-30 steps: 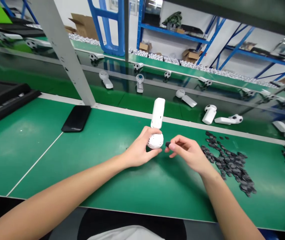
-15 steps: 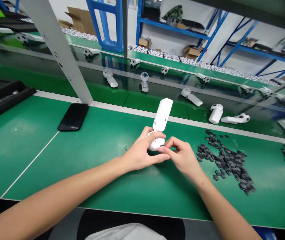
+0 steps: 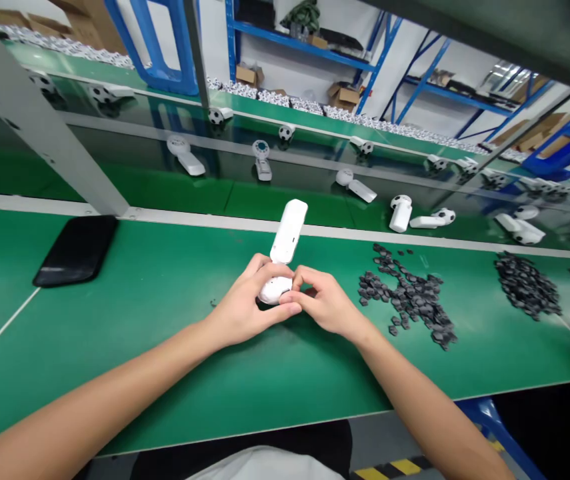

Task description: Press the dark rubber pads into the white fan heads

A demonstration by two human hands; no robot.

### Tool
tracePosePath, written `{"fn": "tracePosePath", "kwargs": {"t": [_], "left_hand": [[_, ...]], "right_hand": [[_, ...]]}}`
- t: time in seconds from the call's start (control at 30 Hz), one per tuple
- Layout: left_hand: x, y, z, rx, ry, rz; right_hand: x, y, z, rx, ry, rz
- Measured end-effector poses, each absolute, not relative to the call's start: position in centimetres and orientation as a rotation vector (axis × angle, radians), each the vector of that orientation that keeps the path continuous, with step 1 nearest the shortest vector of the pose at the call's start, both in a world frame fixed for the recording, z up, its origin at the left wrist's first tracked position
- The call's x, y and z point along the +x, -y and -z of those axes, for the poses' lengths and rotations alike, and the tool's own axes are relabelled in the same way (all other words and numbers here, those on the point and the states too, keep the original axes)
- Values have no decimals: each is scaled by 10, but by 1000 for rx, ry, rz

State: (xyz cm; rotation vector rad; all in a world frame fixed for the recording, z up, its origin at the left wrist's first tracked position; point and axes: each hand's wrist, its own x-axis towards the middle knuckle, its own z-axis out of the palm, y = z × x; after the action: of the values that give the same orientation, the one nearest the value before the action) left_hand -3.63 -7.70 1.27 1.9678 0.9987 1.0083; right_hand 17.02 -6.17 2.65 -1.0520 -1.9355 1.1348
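Holding white fan [image 3: 289, 231], left hand [image 3: 242, 305], right hand [image 3: 325, 303]

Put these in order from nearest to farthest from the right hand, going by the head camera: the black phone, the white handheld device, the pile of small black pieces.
From the right hand:
1. White handheld device: at its fingertips, to its left.
2. Pile of small black pieces: off to its right.
3. Black phone: far off to its left.

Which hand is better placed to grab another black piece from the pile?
Right, probably: the right hand sits closest to the pile of black pieces, while the left hand is wrapped around the white ball-shaped head of the handheld unit.
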Motion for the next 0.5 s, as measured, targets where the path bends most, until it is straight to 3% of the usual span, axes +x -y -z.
{"fn": "tracePosePath", "kwargs": {"t": [0.17, 0.3, 0.5], "left_hand": [[-34, 75, -12, 1808, -946, -1002], [-41, 80, -19, 1578, -939, -973], [-53, 79, -25, 1468, -889, -998]], "right_hand": [[217, 47, -54, -1087, 2238, -1311], [279, 35, -65, -1661, 2204, -952], [315, 28, -57, -2042, 2012, -1219]]}}
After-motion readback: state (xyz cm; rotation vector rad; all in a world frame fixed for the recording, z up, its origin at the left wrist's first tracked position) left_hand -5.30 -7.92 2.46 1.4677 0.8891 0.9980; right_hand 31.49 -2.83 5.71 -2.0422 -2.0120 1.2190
